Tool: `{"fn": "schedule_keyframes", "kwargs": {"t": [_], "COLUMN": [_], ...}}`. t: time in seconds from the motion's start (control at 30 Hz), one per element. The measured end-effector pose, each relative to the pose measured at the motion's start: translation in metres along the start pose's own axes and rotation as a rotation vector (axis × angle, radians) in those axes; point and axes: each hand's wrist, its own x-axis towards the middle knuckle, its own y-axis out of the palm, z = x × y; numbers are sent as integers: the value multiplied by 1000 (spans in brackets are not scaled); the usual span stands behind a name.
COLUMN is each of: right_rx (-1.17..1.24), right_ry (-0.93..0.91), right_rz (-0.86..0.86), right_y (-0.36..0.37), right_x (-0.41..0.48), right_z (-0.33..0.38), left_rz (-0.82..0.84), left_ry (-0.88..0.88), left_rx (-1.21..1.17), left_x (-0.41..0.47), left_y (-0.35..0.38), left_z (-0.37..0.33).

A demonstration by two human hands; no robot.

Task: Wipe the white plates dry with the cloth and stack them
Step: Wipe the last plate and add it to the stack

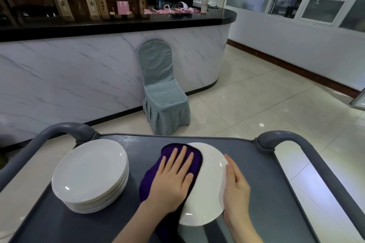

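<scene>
A single white plate (210, 183) lies on the grey cart top (256, 173). A purple cloth (194, 157) covers the plate's left part. My left hand (173, 179) presses flat on the cloth with straight, spread fingers. My right hand (236, 187) rests against the plate's right rim, fingers straight. A stack of several white plates (88, 173) stands on the cart's left side, apart from both hands.
The cart has raised grey handles at the far left (65, 130) and far right (280, 140). Beyond it stand a chair with a grey-blue cover (162, 92) and a marble-fronted bar counter (79, 77). Tiled floor (276, 104) spreads to the right.
</scene>
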Motion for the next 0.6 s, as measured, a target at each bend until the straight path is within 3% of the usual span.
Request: {"fn": "schedule_keyframes", "kwargs": {"t": [0.17,0.33,0.47,0.6], "right_rx": [10,-7,47,34], "right_ry": [-30,31,92,1], "right_rz": [-107,-12,10,-42], "right_y": [-10,5,6,-3], "right_x": [13,-8,-12,1], "right_z": [10,-6,-7,12], "left_rz": [58,-4,1,9], "left_ry": [46,225,132,-4], "left_rx": [78,-69,-71,-29], "left_x": [-38,-28,-1,-1], "left_y": [2,-1,-10,-10], "left_z": [-17,-46,-24,-3]}}
